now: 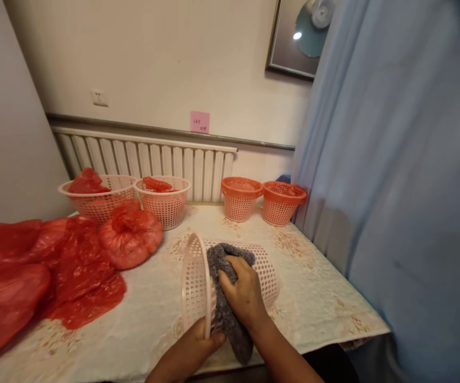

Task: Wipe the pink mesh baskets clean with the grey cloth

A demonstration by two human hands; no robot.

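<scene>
A pale pink plastic basket (269,271) with round holes lies tipped on its side near the front of the table, its mouth facing left. My left hand (198,343) grips its rim at the lower front, thumb outside. A dark grey cloth (230,314) is draped over the basket's outer wall just behind the rim. My right hand (244,290) is closed on this cloth and presses it against the basket's side; some fingertips are hidden in its folds.
Red plastic bags (74,271) cover the table's left side, one knotted bag (132,236) among them. Two pink baskets (166,205) with red bags inside stand at the back left. Two smaller red-lined baskets (240,202) stand back right. A blue curtain (393,186) hangs along the right edge.
</scene>
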